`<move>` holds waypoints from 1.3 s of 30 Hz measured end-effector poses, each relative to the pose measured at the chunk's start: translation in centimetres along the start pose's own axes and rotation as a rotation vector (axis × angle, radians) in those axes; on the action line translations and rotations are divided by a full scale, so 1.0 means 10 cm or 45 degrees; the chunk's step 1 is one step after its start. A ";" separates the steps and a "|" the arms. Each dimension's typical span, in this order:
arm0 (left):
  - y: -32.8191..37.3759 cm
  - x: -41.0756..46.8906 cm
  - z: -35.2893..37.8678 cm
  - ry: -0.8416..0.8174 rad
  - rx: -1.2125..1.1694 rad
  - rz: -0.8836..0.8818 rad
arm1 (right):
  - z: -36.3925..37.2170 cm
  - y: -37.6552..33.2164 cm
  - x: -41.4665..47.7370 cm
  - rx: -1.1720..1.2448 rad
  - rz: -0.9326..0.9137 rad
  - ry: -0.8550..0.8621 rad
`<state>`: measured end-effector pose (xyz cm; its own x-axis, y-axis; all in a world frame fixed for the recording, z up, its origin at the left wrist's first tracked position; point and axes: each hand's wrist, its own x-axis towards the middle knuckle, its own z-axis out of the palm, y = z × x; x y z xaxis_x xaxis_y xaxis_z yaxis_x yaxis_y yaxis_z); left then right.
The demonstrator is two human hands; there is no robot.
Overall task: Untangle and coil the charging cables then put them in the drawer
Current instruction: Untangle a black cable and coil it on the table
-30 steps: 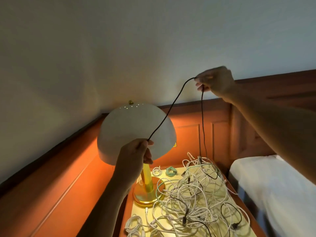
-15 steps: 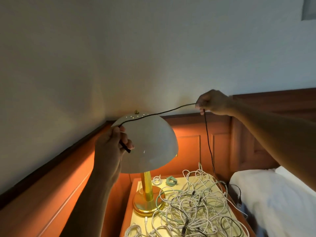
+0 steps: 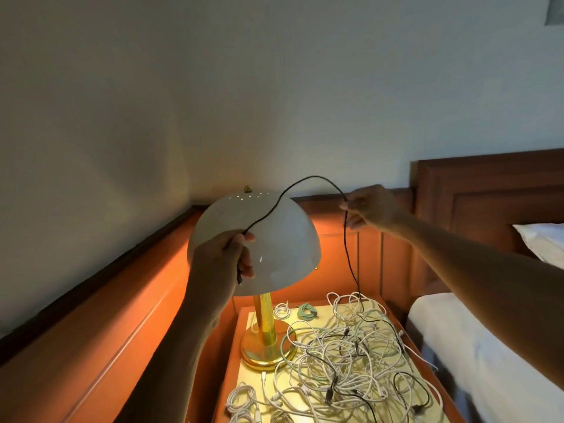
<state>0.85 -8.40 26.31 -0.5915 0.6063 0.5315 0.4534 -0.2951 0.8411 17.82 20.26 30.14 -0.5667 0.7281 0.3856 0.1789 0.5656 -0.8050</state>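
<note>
A black cable (image 3: 351, 264) rises from the tangle (image 3: 345, 355) covering the lamplit bedside nightstand (image 3: 247, 384).

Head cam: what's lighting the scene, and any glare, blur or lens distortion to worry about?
Head view: the lit lamp floods the nightstand and panelling orange; the wall above is dim. Small glints on the shade. The black cable reads sharp; the lower-right bed looks soft; straight edges bend only mildly.

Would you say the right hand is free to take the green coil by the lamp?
Probably not yet: the right hand pinches the black cable, which the left hand also holds. The green coil lies uncovered beside the lamp, so nothing else blocks it.
</note>
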 end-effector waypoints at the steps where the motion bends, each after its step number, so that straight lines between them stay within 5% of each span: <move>1: 0.00 -0.03 0.03 -0.023 0.036 0.002 | -0.08 -0.12 0.07 0.019 -0.033 0.028; 17: 0.03 0.04 0.03 -0.071 -0.043 -0.006 | -0.62 -1.85 0.61 0.023 -0.518 0.238; 20: 0.01 0.03 0.04 -0.070 -0.059 -0.073 | -0.57 -1.58 0.55 -0.251 -0.475 0.179; 23: 0.02 -0.03 0.08 -0.092 -0.204 -0.176 | -0.51 -1.10 0.51 -0.172 -0.290 0.142; 28: 0.08 -0.03 0.13 -0.233 -0.888 -0.351 | -0.30 -0.32 0.30 -0.025 -0.021 0.046; 34: 0.13 0.16 -0.09 -0.214 -1.436 -0.328 | -0.20 0.18 -0.43 -0.009 -0.045 -0.322; 39: 0.10 0.27 -0.15 -0.313 -1.506 -0.355 | -0.05 0.46 -0.85 -0.098 -0.223 -0.192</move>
<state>-1.31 -8.17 28.75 -0.3728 0.8399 0.3945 -0.6236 -0.5415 0.5638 23.89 16.88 23.45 -0.7073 0.5532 0.4401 0.1246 0.7105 -0.6926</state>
